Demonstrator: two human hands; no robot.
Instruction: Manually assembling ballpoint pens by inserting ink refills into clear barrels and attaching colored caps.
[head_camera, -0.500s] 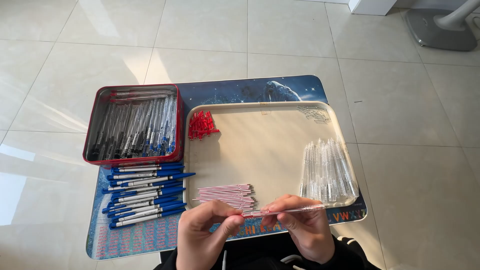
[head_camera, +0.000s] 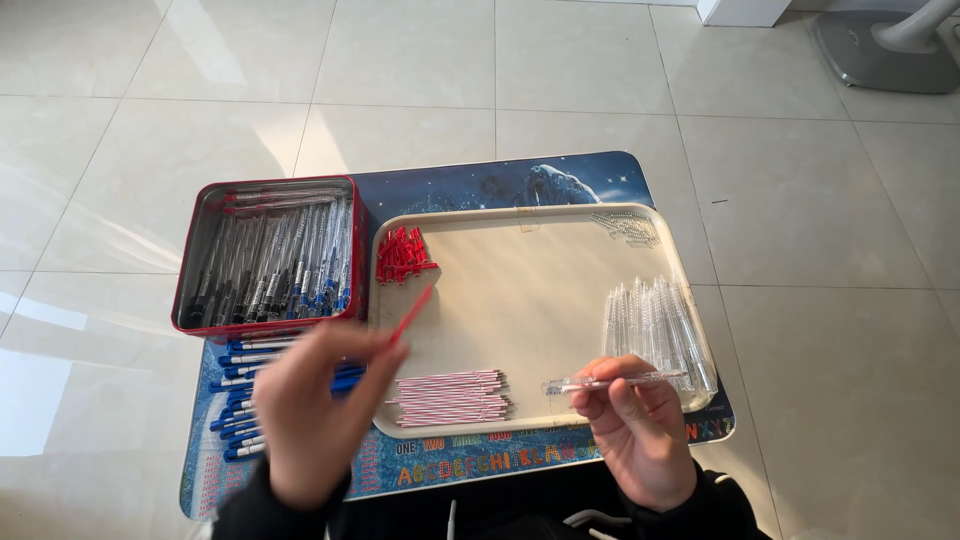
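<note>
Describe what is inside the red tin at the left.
The red tin holds a dense layer of pens, mostly lying lengthwise, a few across the far end. The tin's floor is almost wholly covered, so its depth cannot be seen.

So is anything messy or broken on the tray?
Nothing looks broken or spilled. The red caps, striped refills and clear tubes lie in tidy groups on the tray; only a few small clear bits sit loosely in its far corner.

A home floor used as a workspace: glossy pale floor tiles (head_camera: 600, 60) under a child's alphabet mat (head_camera: 480, 465).
</note>
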